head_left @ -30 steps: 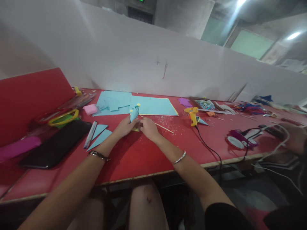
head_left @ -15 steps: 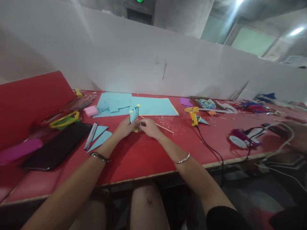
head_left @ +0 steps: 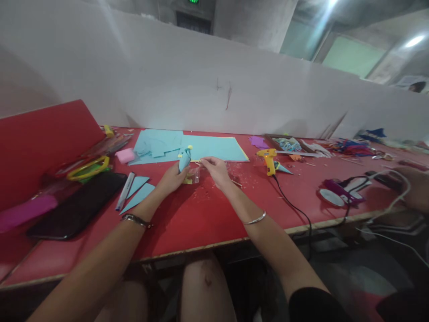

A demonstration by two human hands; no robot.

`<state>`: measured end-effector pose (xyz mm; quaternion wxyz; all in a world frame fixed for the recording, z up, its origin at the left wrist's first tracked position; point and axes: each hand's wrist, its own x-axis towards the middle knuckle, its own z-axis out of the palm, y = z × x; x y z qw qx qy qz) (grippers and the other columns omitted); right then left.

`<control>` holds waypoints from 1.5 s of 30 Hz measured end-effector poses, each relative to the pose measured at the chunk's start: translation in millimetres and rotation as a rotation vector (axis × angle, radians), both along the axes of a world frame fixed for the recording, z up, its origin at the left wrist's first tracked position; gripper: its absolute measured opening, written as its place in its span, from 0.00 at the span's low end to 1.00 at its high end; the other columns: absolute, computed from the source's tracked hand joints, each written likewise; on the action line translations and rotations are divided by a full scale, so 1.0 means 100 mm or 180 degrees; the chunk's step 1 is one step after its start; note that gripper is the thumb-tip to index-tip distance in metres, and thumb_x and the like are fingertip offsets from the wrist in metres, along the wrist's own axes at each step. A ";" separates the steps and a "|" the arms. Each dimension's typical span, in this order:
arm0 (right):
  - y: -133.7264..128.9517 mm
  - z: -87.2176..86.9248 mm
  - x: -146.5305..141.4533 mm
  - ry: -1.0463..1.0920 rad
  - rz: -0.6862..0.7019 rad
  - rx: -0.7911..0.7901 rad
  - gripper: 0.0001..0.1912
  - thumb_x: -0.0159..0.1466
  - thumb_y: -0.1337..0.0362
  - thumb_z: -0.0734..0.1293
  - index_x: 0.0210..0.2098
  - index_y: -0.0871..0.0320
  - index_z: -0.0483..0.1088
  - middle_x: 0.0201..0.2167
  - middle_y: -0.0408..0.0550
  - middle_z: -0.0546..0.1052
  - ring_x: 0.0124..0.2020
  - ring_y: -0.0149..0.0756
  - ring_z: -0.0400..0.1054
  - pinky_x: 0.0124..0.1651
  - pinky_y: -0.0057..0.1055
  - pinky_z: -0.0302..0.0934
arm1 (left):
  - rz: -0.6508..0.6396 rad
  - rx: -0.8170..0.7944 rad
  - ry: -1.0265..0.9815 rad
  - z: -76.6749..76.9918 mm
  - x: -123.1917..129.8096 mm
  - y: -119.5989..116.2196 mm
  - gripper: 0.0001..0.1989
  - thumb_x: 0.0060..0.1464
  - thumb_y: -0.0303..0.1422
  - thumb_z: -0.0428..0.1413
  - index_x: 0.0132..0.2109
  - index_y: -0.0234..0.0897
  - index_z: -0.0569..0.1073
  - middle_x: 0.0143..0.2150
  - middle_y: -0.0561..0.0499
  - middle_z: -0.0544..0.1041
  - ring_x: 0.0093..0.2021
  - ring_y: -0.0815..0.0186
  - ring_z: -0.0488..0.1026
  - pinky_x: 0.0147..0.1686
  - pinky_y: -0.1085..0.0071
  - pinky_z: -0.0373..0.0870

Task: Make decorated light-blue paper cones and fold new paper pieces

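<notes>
A small blue paper cone (head_left: 184, 162) with yellow bits at its top is held upright in my left hand (head_left: 172, 178). Just right of it, my right hand (head_left: 214, 170) has its thumb and fingertips pinched together; whatever is between them is too small to make out. Between my hands a clear plastic bag (head_left: 193, 176) with yellow pieces lies on the red table (head_left: 201, 223). Behind them are sheets of blue paper (head_left: 217, 148). A thin wooden stick (head_left: 236, 183) lies partly behind my right hand.
Left are a black phone (head_left: 80, 205), a marker (head_left: 125, 191), blue paper pieces (head_left: 138, 198) and yellow-handled scissors (head_left: 89, 169). Right are a yellow glue gun (head_left: 268, 162) with a cord, a tray of scraps (head_left: 286, 144), a purple device (head_left: 342, 193) and another person's arm (head_left: 415, 188).
My right hand has risen from the plastic bag and moved right and slightly up, its fingertips now pinched. The bag shows more fully. My left hand still holds the cone, shifted slightly left.
</notes>
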<state>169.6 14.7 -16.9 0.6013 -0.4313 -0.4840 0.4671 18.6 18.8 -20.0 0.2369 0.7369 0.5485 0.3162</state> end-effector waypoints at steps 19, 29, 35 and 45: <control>-0.08 0.04 -0.03 0.0670 0.0667 -0.0503 0.03 0.56 0.72 0.61 0.26 0.62 0.64 0.19 0.42 0.74 0.22 0.26 0.70 0.31 0.24 0.63 | -0.0014 0.0012 0.0044 0.00 0.00 -0.01 0.22 0.50 0.45 0.41 0.40 0.32 0.68 0.36 0.45 0.74 0.35 0.59 0.71 0.34 0.68 0.65; -0.07 0.07 -0.03 0.0807 0.0286 -0.0375 0.06 0.57 0.73 0.60 0.30 0.57 0.57 0.20 0.39 0.74 0.25 0.26 0.71 0.36 0.27 0.62 | -0.0042 -0.0158 -0.0059 0.07 0.02 -0.06 0.20 0.51 0.44 0.42 0.41 0.33 0.67 0.34 0.47 0.76 0.32 0.61 0.72 0.30 0.71 0.65; -0.09 0.08 -0.02 0.0595 0.0515 -0.0355 0.06 0.56 0.65 0.63 0.24 0.60 0.64 0.17 0.40 0.72 0.20 0.25 0.67 0.31 0.25 0.61 | -0.0049 -0.0155 -0.0078 0.07 0.02 -0.07 0.20 0.52 0.44 0.42 0.40 0.33 0.67 0.34 0.48 0.76 0.31 0.62 0.73 0.28 0.72 0.65; -0.05 0.01 -0.03 0.0596 0.0452 -0.0301 0.05 0.49 0.67 0.67 0.27 0.60 0.70 0.21 0.40 0.72 0.24 0.25 0.66 0.33 0.24 0.60 | -0.0107 -0.0148 -0.0096 0.04 0.01 -0.05 0.21 0.52 0.44 0.41 0.43 0.33 0.67 0.37 0.47 0.76 0.33 0.61 0.73 0.30 0.71 0.66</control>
